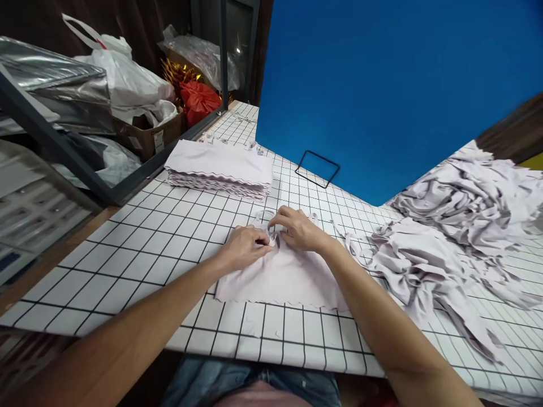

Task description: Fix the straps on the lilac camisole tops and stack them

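Observation:
A pale pinkish cloth piece [280, 280] with a wavy lower edge lies on the grid-patterned table in front of me. At its upper edge my left hand [246, 247] pinches the fabric, fingertips pressed together. Close beside it, my right hand [297, 227] grips the same edge with curled fingers. Thin strap-like loops [265, 215] of the same colour show just behind the hands. The exact bit between the fingertips is partly hidden.
Behind to the left sits a stack of folded cloth pieces [220, 164]. Heaps of crumpled pale fabric [428, 254] cover the right side. A blue panel [365, 85] spans the back, near a thin black rectangular outline [318, 168]. A metal frame [169, 138] and bags [127, 73] border the left.

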`<state>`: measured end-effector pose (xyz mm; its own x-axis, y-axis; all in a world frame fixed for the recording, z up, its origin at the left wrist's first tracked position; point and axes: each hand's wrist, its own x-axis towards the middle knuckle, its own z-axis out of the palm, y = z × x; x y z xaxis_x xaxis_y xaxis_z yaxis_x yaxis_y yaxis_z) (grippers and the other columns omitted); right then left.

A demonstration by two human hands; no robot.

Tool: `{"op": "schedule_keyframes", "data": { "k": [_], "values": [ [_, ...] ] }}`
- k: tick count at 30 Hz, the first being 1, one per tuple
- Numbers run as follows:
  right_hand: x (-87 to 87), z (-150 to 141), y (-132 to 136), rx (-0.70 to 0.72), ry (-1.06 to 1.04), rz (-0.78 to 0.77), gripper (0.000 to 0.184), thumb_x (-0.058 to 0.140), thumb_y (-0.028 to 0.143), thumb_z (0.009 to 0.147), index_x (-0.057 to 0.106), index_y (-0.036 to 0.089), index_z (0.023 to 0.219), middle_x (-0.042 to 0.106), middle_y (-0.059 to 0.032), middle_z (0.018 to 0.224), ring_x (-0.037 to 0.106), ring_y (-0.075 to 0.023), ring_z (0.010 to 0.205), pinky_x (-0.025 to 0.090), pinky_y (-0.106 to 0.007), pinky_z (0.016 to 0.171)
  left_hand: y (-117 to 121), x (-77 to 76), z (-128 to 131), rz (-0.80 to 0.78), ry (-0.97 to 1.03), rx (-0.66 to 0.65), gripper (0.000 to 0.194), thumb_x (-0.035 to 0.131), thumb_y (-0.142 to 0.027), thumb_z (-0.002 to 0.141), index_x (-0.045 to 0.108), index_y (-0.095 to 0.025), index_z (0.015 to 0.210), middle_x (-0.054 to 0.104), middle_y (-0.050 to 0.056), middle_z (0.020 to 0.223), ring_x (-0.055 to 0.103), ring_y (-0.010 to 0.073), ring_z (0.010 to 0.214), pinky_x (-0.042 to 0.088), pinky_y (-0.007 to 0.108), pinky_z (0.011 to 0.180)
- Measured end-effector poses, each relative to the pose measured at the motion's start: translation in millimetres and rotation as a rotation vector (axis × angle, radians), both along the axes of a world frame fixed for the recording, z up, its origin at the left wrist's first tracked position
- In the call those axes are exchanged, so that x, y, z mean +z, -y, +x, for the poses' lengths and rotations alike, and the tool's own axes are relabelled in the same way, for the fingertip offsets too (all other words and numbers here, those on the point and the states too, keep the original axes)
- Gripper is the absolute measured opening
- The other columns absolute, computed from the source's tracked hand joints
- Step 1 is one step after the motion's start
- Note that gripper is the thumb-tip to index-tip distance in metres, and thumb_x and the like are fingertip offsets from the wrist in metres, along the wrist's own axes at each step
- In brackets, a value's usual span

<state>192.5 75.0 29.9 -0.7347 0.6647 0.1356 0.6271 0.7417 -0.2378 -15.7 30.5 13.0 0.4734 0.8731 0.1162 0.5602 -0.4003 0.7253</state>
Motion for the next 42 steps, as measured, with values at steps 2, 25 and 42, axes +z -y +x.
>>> {"op": "schedule_keyframes", "data": {
  "k": [2,25,42],
  "values": [
    [-1.4,2,1,0.011,-0.037,-0.056,0.041,0.051,0.007,0.078,0.058,0.022,0.116,0.051,-0.0068,0.104,0.05,-0.0184,0.093,0.037,-0.031,0.074,0,-0.3,-1,-0.02,0.036,0.005,0.016,0.059,-0.029,0.083,0.065,-0.019,0.072,0.069,0.0,0.081,0.06,0.0173,0.085,0.045,0.03,0.079],
    [-5.2,-26,-82,-0.282,-0.341,-0.141,0.02,0.062,0.038,0.083,0.059,0.018,0.081,0.056,-0.0004,0.077,0.047,-0.0127,0.066,0.035,-0.026,0.061,-3,-1.9,1,0.025,-0.103,-0.022,0.022,0.054,-0.036,0.086,0.059,-0.019,0.072,0.063,0.001,0.072,0.058,0.0197,0.081,0.043,0.034,0.081],
    [-10.1,19,51,-0.46,-0.033,0.092,0.051,0.043,0.041,0.098,0.041,0.016,0.142,0.041,-0.0148,0.149,0.035,-0.0302,0.137,0.036,-0.05,0.106,2,-26.3,1,0.28,-0.54,-0.102,0.064,0.029,-0.058,0.096,0.035,-0.023,0.149,0.019,0.006,0.161,0.01,0.0338,0.148,0.015,0.055,0.116]
  ]
}}
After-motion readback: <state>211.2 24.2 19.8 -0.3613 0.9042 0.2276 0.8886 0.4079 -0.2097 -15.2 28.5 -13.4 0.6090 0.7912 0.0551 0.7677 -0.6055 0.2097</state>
